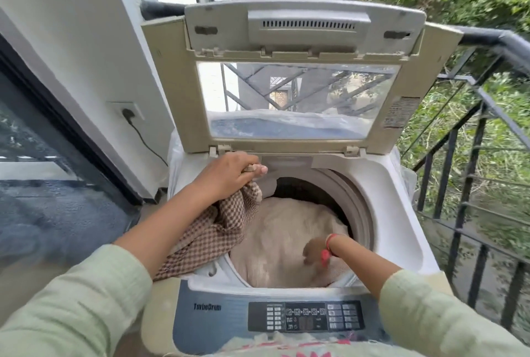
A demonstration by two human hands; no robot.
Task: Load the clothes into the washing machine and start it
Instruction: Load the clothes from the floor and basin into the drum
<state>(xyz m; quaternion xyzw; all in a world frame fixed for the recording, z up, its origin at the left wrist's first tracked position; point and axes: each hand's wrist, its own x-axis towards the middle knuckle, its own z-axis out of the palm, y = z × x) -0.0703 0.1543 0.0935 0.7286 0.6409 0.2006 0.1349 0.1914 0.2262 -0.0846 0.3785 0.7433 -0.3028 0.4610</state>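
While reaching over the back-left corner of the top of the washing machine (401,213), just in front of the hinge of the lid (301,41), gripped a fold of the checked cloth (212,230) in the left hand (232,173), fingers curled round it. Held that end high, seemingly to let the rest slide in over the rim, with the fabric trailing partly into the drum (357,207), partly over the left edge and down the outside. Had the lid standing upright along the back edge, leaving the opening free for both arms. Had a pale beige load (281,227) lying in the drum, filling much of it. Set the right hand (314,250) low on that load toward the front-right of the opening, probably to press it down and make room; too blurred to tell whether open or gripping fabric. Wore a red band (325,257) at that wrist. Left the control panel (304,316) along the front edge untouched, sensibly, with loading apparently unfinished. Had a dark cord (146,141) plugged into the wall socket (126,111) at the left.
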